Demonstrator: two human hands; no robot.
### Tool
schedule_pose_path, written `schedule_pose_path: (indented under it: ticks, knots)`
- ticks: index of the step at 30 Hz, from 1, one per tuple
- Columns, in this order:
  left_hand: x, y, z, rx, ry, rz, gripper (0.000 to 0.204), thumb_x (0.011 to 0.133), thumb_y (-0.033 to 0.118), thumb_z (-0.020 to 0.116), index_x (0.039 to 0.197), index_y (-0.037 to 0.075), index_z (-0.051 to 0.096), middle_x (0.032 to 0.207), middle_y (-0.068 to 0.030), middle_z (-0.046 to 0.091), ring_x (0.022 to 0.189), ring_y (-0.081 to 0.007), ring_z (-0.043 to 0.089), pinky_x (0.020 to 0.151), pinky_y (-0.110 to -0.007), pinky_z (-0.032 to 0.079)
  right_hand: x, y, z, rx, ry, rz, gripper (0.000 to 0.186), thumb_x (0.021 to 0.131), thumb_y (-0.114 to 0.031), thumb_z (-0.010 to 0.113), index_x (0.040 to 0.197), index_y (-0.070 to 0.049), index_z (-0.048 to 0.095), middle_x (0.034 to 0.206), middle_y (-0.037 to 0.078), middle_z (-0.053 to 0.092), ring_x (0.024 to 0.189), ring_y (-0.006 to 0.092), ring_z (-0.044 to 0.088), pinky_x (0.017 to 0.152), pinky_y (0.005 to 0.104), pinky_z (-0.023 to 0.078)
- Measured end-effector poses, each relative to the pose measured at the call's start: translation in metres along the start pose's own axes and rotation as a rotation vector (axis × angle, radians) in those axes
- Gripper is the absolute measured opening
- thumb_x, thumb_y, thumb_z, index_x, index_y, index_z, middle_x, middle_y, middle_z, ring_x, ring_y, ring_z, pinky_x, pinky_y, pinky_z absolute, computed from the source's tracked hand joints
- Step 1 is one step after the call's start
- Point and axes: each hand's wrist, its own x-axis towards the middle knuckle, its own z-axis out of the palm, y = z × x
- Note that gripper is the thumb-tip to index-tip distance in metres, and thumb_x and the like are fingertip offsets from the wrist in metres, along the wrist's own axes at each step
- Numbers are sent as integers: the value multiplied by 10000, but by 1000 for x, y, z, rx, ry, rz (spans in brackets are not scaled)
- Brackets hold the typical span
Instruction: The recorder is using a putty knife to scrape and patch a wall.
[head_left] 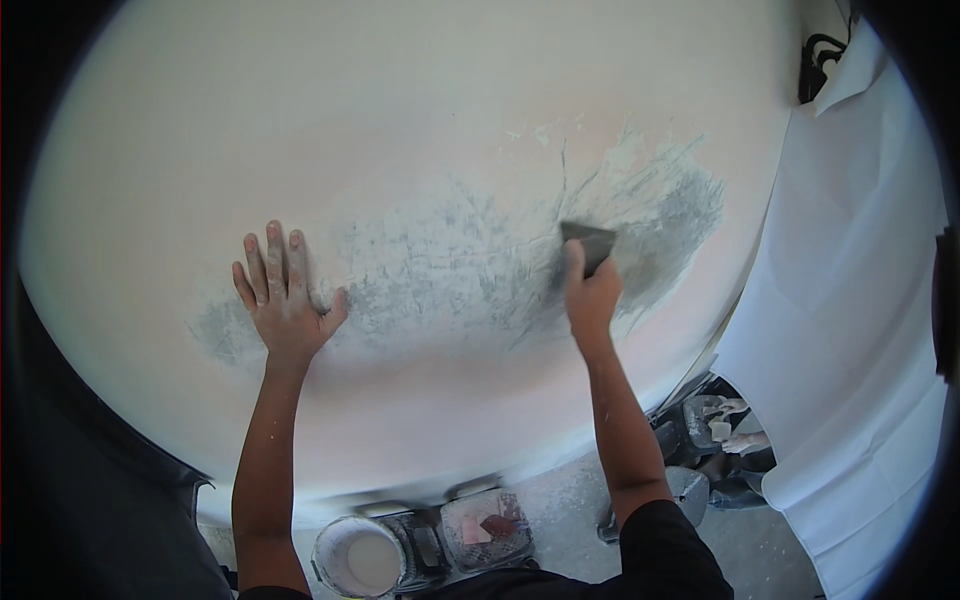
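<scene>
A large white curved panel (pixel 300 130) fills most of the view, with a grey sanded and filler-streaked patch (pixel 460 265) across its middle. My left hand (pixel 285 295) lies flat on the panel with fingers spread, at the left end of the grey patch. My right hand (pixel 592 292) grips a dark flat spreader (pixel 590 240) and presses its edge against the panel, next to the rough grey area at the upper right.
Below the panel on the concrete floor stand a round white tub of pale filler (pixel 360 558), a flat board with pinkish paste (pixel 485 525) and dark tools (pixel 715 450). White sheeting (pixel 850 330) covers the right side.
</scene>
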Motion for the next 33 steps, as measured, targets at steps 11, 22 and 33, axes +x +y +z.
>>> schedule_pose_path:
  ticks: [11, 22, 33]
  knots:
    - [3, 5, 0, -14, 25, -4, 758, 870, 520, 526, 1477, 76, 428, 1586, -139, 315, 1484, -379, 219, 1191, -553, 100, -13, 18, 6, -150, -113, -125, 415, 919, -331, 700, 998, 67, 613, 742, 250, 660, 668, 391, 670, 602, 419, 511]
    - [2, 4, -1, -20, 2, -14, 762, 860, 522, 534, 1469, 74, 436, 1576, -138, 332, 1485, -372, 218, 1191, -554, 92, -17, 4, 10, -141, -245, -258, 387, 911, -320, 710, 905, 52, 606, 759, 263, 655, 676, 425, 670, 570, 405, 507]
    - [2, 3, -1, -32, 5, -9, 782, 847, 519, 546, 1476, 68, 425, 1580, -148, 323, 1486, -381, 212, 1189, -560, 83, 37, -18, -5, -156, -119, 0, 400, 907, -318, 710, 927, 72, 623, 709, 265, 640, 675, 418, 681, 573, 415, 515]
